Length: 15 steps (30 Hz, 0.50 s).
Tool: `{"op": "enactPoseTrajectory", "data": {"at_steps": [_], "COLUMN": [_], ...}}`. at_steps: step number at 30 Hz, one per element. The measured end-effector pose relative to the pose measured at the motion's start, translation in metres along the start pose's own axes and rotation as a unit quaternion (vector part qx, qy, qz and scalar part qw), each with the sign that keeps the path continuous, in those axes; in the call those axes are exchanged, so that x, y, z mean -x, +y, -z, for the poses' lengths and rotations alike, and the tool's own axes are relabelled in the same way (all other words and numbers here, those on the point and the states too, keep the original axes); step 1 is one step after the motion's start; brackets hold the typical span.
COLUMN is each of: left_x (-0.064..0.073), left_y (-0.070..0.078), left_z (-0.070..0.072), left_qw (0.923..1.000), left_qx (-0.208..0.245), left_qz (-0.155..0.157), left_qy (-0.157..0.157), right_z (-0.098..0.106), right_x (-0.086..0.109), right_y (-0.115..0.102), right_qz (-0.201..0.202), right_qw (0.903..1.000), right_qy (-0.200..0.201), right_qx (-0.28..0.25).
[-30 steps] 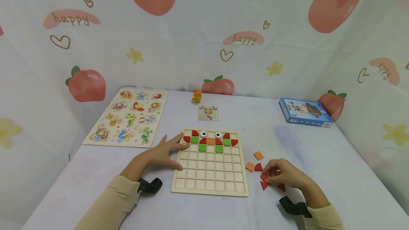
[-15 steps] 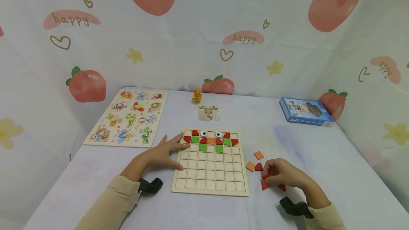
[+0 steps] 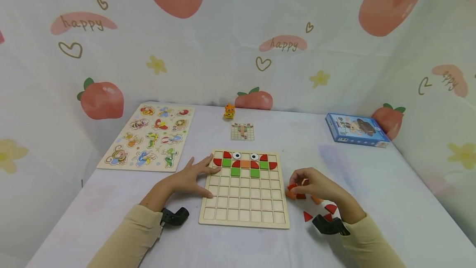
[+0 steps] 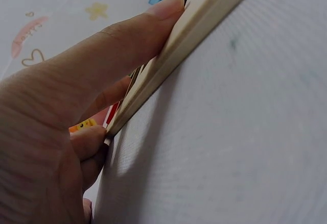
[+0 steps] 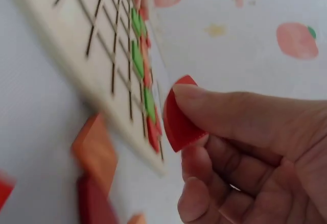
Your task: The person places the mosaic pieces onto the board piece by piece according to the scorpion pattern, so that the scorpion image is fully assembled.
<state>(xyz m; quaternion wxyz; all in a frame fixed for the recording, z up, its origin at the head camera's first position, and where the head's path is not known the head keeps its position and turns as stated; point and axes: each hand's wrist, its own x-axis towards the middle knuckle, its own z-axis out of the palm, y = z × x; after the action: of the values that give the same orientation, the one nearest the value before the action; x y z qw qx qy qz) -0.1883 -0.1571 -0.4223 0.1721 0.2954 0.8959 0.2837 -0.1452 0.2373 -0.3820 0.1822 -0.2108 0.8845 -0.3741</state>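
Observation:
In the head view a wooden grid board [image 3: 243,204] lies on the table, its upper rows holding red, green and orange pieces and two eye pieces. My left hand [image 3: 191,179] rests on the board's left edge with fingers spread; the left wrist view has the thumb [image 4: 148,25] on the rim. Between thumb and fingers, my right hand [image 3: 317,185] pinches a red quarter-circle piece [image 5: 179,127], just off the board's right side. Below it on the table are an orange square [image 5: 97,147] and a dark red piece [image 5: 94,201], both blurred.
Several loose pieces, among them a red triangle [image 3: 308,216] and a red quarter-circle [image 3: 330,209], lie by the right wrist. Behind stand a pattern card [image 3: 242,132], a small orange toy [image 3: 229,111], an insect puzzle [image 3: 158,125] and a blue box [image 3: 356,130].
My right hand has lifted a red quarter-circle from the loose pieces and moved left and away from me, towards the board. The left hand and board have stayed put.

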Motion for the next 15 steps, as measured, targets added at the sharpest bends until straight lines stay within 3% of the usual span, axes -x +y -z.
{"op": "enactPoseTrajectory", "data": {"at_steps": [10, 15], "left_x": [0.000, -0.001], "left_y": [0.001, 0.001], "left_z": [0.002, 0.001], "left_qw": [1.0000, 1.0000], "left_qx": [0.004, 0.006], "left_qz": [-0.004, -0.006], "left_qy": [0.003, 0.002], "right_z": [-0.007, -0.015], "right_x": [-0.042, -0.061], "right_y": [-0.019, -0.024], "right_qz": [-0.010, 0.006], "right_qw": [0.9983, 0.9976], "right_qy": [-0.027, -0.031], "right_qx": [-0.050, -0.061]}}
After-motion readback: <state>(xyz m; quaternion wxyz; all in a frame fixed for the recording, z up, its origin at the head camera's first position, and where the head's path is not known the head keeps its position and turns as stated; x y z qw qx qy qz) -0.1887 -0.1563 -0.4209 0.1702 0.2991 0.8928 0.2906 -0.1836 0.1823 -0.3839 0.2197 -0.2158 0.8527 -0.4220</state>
